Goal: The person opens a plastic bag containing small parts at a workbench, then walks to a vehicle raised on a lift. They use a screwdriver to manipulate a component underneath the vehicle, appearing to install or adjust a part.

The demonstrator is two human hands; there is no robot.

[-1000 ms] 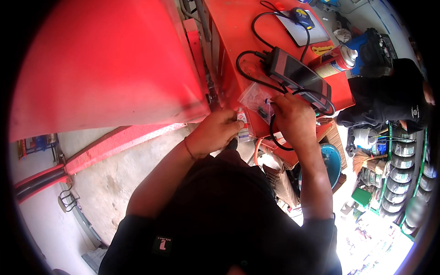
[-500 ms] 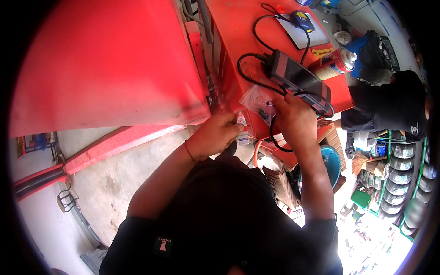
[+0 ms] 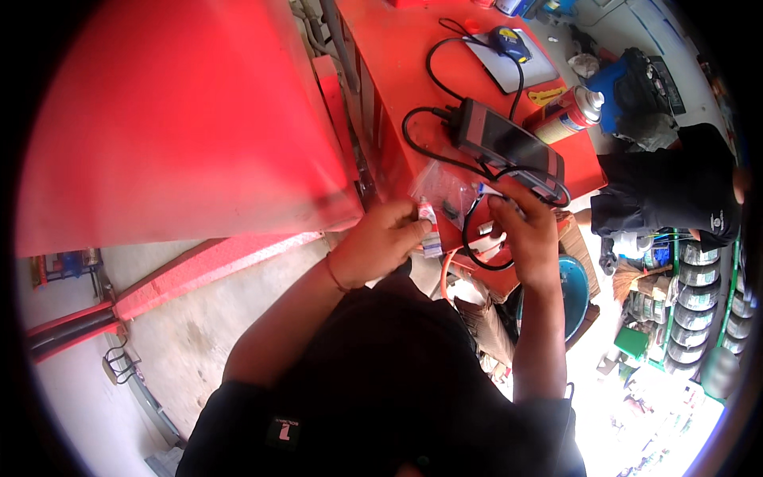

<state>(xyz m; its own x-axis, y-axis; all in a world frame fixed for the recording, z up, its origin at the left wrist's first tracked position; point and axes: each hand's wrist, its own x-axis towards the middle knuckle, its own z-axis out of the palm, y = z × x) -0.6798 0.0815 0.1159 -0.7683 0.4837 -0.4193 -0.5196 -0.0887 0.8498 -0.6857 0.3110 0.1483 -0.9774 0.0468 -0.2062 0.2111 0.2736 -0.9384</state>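
Observation:
A small red-and-white squeeze tube (image 3: 428, 216) is pinched between the thumb and fingers of my left hand (image 3: 375, 245). My right hand (image 3: 531, 230) is closed around a slim white thing with a blue end (image 3: 488, 189), whose kind I cannot make out. Between the two hands, a clear plastic bag (image 3: 445, 189) with small dark bits inside lies on the red bench top (image 3: 387, 71). Just beyond my right hand rests a dark handheld device with a screen (image 3: 513, 139), and its black cable (image 3: 409, 131) loops around it.
A spray can (image 3: 568, 115), a yellow cutter (image 3: 547, 96) and a tape measure (image 3: 509, 44) on a grey tablet-like panel lie farther back. Large red metal fills the left. A blue basin (image 3: 574, 290) stands below right. Another person in black (image 3: 668, 183) and stacked tires (image 3: 693, 298) are beyond.
My right hand has drawn back from the plastic bag and turned, showing the white-and-blue thing. The tube in my left hand now shows more. The view has shifted slightly.

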